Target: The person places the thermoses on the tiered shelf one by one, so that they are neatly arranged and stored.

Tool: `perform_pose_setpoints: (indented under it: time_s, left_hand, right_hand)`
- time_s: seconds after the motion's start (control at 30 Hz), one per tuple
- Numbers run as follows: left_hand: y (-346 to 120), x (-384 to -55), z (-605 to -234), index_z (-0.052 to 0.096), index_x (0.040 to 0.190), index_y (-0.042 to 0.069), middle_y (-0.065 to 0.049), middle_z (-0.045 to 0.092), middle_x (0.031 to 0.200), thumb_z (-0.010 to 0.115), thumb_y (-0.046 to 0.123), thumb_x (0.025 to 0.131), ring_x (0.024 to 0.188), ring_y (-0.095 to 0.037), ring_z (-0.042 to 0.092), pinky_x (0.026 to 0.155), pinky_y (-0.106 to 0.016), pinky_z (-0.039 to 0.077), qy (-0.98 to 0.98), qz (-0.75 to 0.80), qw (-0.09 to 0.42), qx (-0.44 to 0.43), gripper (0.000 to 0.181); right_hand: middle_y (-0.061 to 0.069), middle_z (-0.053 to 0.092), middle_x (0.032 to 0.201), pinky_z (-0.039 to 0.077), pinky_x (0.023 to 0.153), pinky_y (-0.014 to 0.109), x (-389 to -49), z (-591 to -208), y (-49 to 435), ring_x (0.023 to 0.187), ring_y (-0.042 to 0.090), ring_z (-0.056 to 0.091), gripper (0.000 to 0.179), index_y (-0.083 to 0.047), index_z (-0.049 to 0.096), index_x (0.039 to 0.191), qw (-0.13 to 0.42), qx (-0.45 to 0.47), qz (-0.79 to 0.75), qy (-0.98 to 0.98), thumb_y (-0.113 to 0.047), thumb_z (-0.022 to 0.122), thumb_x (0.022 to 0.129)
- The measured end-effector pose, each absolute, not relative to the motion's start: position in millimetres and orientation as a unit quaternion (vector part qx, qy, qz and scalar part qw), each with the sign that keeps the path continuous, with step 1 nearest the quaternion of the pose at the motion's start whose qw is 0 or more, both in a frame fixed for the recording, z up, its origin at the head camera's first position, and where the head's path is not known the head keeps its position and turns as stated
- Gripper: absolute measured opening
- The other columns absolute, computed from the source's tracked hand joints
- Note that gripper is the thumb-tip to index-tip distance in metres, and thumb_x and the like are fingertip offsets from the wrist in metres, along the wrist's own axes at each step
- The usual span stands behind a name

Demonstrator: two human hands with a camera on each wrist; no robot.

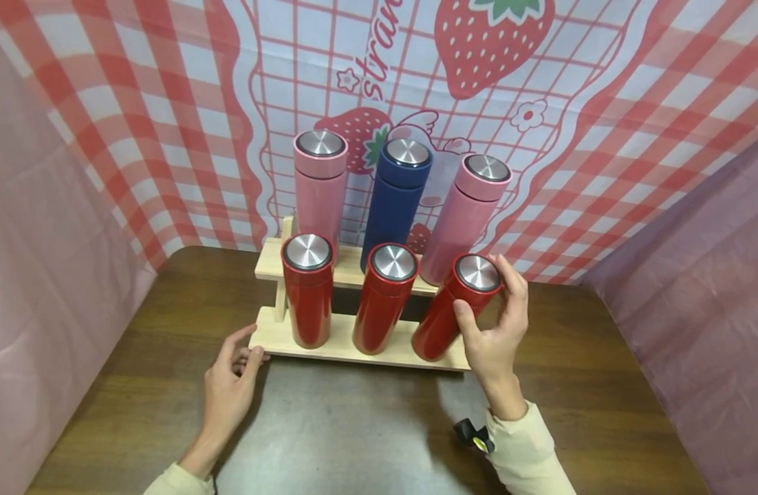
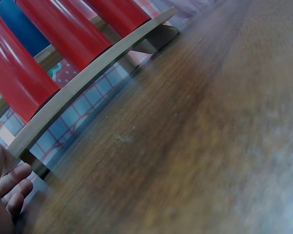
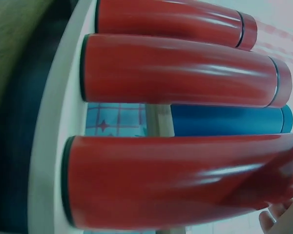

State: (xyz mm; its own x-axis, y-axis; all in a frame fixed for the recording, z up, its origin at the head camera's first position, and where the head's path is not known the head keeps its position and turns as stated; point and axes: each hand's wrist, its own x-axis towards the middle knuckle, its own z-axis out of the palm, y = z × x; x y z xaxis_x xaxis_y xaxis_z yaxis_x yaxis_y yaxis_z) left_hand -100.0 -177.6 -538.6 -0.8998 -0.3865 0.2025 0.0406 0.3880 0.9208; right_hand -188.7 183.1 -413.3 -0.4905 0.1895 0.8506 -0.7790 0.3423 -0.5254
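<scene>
A two-tier wooden rack holds three red thermos flasks on its lower board. My right hand grips the rightmost red flask near its steel-topped lid, thumb in front and fingers around the far right side. That flask stands on the board in the right wrist view, its base at the board's front. With thumb and fingers, my left hand holds the left end of the lower board. The middle red flask and left red flask stand beside it.
On the upper tier stand a pink flask, a blue flask and another pink flask. The rack rests on a brown wooden table. Behind hangs a strawberry-patterned cloth, with pink curtains at both sides.
</scene>
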Motion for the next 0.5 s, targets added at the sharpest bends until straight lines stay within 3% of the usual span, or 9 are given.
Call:
perform_pose_setpoints:
  time_s: [0.27, 0.5]
  left_hand:
    - [-179.5, -98.4, -536.5, 0.067, 0.147, 0.009, -0.012, 0.081, 0.093, 0.070, 0.007, 0.109, 0.069, -0.007, 0.063, 0.064, -0.017, 0.048, -0.808, -0.548, 0.187, 0.112, 0.039]
    - [-189.5, -98.0, -529.3, 0.065, 0.149, 0.009, -0.009, 0.083, 0.096, 0.069, 0.011, 0.110, 0.077, -0.008, 0.070, 0.072, -0.016, 0.052, -0.831, -0.529, 0.151, 0.083, 0.039]
  right_hand:
    - [0.020, 0.064, 0.142, 0.049, 0.112, 0.030, -177.0, -423.4, 196.2, 0.131, 0.019, 0.061, 0.102, 0.020, 0.052, 0.146, 0.466, 0.238, 0.498, -0.692, -0.069, 0.072, 0.099]
    - [0.036, 0.065, 0.132, 0.045, 0.110, 0.030, -161.3, -426.9, 222.9, 0.131, 0.017, 0.061, 0.078, 0.018, 0.058, 0.142, 0.470, 0.247, 0.439, -0.725, -0.055, 0.053, 0.114]
